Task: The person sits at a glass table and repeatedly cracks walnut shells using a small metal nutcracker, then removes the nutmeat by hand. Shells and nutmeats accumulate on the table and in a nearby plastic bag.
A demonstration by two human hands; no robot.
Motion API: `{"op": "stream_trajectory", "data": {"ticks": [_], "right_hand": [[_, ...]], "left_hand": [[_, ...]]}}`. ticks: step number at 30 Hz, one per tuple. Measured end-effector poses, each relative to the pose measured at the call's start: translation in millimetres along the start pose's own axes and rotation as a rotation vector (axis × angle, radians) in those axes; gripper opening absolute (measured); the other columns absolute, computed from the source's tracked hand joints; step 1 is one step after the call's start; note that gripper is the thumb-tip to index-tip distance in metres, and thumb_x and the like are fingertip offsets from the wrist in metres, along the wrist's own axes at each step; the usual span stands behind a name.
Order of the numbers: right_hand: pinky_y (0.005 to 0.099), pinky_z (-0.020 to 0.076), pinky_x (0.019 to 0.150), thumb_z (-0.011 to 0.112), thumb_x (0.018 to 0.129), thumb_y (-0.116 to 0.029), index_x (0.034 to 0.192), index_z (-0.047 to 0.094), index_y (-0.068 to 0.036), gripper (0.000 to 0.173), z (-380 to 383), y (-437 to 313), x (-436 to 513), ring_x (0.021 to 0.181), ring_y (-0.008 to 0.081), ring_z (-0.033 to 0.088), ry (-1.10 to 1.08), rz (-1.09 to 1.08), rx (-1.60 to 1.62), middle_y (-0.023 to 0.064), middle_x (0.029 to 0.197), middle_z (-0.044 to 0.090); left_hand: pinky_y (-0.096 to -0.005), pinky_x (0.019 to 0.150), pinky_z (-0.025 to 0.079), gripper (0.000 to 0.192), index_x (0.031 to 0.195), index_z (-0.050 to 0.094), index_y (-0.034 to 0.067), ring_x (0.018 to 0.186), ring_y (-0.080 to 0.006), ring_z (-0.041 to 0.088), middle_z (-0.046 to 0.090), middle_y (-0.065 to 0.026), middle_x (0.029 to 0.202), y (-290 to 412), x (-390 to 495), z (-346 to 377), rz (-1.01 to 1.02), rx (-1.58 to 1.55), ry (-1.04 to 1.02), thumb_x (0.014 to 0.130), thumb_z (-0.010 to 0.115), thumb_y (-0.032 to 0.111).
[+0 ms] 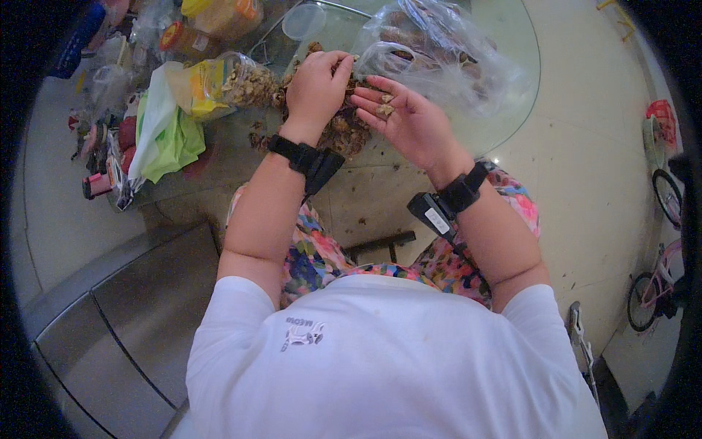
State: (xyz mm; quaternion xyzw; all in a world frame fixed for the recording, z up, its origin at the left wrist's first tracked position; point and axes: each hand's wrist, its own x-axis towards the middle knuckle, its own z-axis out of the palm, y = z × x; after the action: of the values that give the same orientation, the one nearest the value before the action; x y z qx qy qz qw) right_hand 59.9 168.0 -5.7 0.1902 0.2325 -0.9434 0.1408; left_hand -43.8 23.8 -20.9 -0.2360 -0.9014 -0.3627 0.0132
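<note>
My left hand [318, 90] is over a pile of brown walnut shells and pieces [344, 134] on the glass table; its thumb and index finger pinch a small pale piece at the tips. To its right, my right hand [403, 112] is turned palm up, with small walnut kernel pieces [385, 110] lying on its fingers. A clear plastic jar of kernels [247, 82] with a yellow label lies left of the pile. A transparent plastic bag of brown, round items [439, 55] rests to the right, beyond my right hand.
A clear round lid [304, 22] lies at the table's back. Green and white bags [170, 131], a jar with a red lid [184, 41] and other packages crowd the left side. The glass table's rounded edge [535, 93] curves at right. A dark metallic-looking seat [148, 296] stands lower left.
</note>
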Motion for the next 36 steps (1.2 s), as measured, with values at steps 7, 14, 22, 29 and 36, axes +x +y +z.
{"op": "stream_trajectory", "data": {"ticks": [7, 14, 22, 29, 36], "right_hand": [[0.0363, 0.0454, 0.094, 0.043, 0.09, -0.016, 0.12, 0.045, 0.003, 0.036, -2.7, 3.0, -1.2, 0.105, 0.027, 0.055, 0.003, -0.045, 0.113, 0.0191, 0.115, 0.054], [0.0348, 0.0455, 0.092, 0.037, 0.093, -0.026, 0.12, 0.047, 0.003, 0.041, -4.7, -0.8, -2.6, 0.102, 0.0238, 0.056, -0.123, -0.001, 0.19, 0.0164, 0.113, 0.057], [0.034, 0.0468, 0.092, 0.043, 0.094, -0.019, 0.112, 0.055, 0.003, 0.031, -0.9, 0.9, -4.6, 0.101, 0.0224, 0.058, -0.156, 0.026, 0.078, 0.0123, 0.111, 0.059], [0.0295, 0.0493, 0.088, 0.049, 0.095, -0.019, 0.11, 0.058, -0.002, 0.023, -3.0, 6.3, -3.0, 0.1, 0.0164, 0.058, -0.076, -0.045, -0.148, 0.0071, 0.109, 0.06], [0.0252, 0.0516, 0.082, 0.049, 0.096, -0.021, 0.107, 0.06, -0.004, 0.023, -1.6, 9.7, -3.5, 0.093, 0.0127, 0.06, -0.028, -0.047, -0.187, 0.0046, 0.103, 0.062]], "left_hand": [[-0.0381, 0.067, 0.049, 0.025, 0.103, 0.065, 0.012, 0.081, -0.0289, 0.061, 0.062, -0.0108, 0.092, 12.4, -10.3, -9.1, -0.051, -0.002, -0.012, 0.085, 0.059, 0.028], [-0.0334, 0.068, 0.052, 0.024, 0.099, 0.065, 0.009, 0.079, -0.0254, 0.064, 0.064, -0.0094, 0.098, 41.3, -47.1, -19.8, 0.182, -0.16, -0.249, 0.079, 0.068, 0.022], [-0.0352, 0.068, 0.046, 0.017, 0.091, 0.064, 0.002, 0.078, -0.0279, 0.058, 0.061, -0.0116, 0.083, 29.5, -48.7, -30.8, 0.175, -0.293, -0.149, 0.084, 0.061, 0.018], [-0.0353, 0.068, 0.045, 0.018, 0.09, 0.063, 0.0, 0.078, -0.0291, 0.057, 0.059, -0.0122, 0.08, 29.6, -51.6, -33.2, 0.185, -0.267, -0.166, 0.086, 0.06, 0.018], [-0.0358, 0.067, 0.045, 0.018, 0.091, 0.063, 0.0, 0.077, -0.0285, 0.057, 0.058, -0.0123, 0.079, 27.8, -52.5, -33.9, 0.14, -0.242, -0.219, 0.085, 0.06, 0.017]]}}
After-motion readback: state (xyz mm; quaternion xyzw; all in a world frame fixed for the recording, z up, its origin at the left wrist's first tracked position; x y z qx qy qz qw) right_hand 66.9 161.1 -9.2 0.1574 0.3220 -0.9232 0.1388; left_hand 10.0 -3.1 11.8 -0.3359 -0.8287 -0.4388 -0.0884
